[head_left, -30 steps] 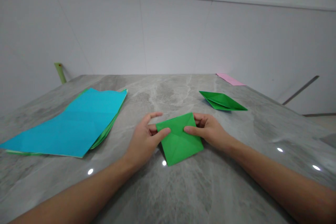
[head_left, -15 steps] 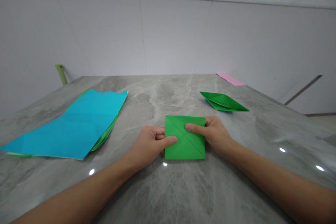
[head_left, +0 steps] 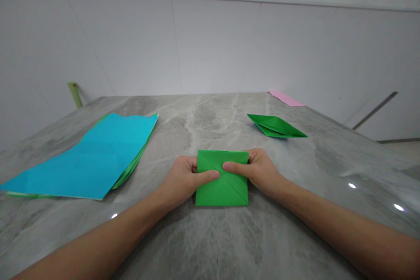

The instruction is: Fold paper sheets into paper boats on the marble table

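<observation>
A folded green paper square [head_left: 223, 190] with diagonal creases is held just above the grey table, its face tilted toward me. My left hand [head_left: 187, 180] grips its left edge, thumb laid on the front and fingers curled behind. From the right, my right hand [head_left: 260, 169] pinches the upper right part the same way, its thumb near the centre of the square. The two thumb tips are close together but apart. The fingers behind the paper are mostly hidden.
A folded green paper boat [head_left: 277, 126] lies beyond my right hand. To the left is a stack topped by a blue sheet [head_left: 108, 148], with green sheets beneath. A pink paper [head_left: 286, 98] lies at the far right edge of the marble-patterned table [head_left: 203, 118].
Both hands have shifted slightly left and toward me with the green square. My left thumb and right thumb have come closer together on it.
</observation>
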Demonstrator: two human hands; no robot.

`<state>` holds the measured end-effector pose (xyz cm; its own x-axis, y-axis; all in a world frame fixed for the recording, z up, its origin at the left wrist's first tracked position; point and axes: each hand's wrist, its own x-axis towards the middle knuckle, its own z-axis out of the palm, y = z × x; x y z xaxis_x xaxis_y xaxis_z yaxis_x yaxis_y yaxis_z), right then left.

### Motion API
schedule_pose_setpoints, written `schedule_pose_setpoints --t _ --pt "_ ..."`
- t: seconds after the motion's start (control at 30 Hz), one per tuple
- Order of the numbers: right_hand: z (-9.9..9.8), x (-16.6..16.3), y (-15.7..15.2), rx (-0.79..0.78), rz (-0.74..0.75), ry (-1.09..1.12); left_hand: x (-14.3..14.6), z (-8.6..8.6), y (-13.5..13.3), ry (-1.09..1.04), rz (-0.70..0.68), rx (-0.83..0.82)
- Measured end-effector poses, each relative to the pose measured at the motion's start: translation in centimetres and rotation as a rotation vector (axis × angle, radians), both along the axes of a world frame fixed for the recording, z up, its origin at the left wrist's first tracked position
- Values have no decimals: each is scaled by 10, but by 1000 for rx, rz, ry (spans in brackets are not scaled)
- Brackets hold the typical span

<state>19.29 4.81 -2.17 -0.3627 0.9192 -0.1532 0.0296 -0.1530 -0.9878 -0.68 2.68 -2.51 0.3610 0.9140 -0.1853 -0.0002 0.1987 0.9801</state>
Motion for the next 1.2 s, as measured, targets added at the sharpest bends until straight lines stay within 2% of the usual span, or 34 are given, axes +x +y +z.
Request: schedule_pose_setpoints --t 0.13,0.3,0.53,0.7,0.8,1.0,1.07,1.2 --pt "-1 -1 1 -25 -79 58 1 1 0 38 -43 -4" --pt "-3 -2 -1 -6 -31 58 2 0 0 92 -7 41" --pt "-2 -1 1 -50 -51 75 1 -3 2 75 -74 27" --pt "-3 5 9 -50 -159 140 1 0 3 44 -148 18" --pt "-4 6 10 -49 -190 162 0 1 3 52 -129 -8" --pt "-5 3 5 -3 -1 84 -1 -1 1 23 75 -44" --pt "-5 3 4 46 44 32 -2 -1 1 12 72 -75" --pt "-6 4 4 98 164 -100 -3 -3 0 137 0 -29"
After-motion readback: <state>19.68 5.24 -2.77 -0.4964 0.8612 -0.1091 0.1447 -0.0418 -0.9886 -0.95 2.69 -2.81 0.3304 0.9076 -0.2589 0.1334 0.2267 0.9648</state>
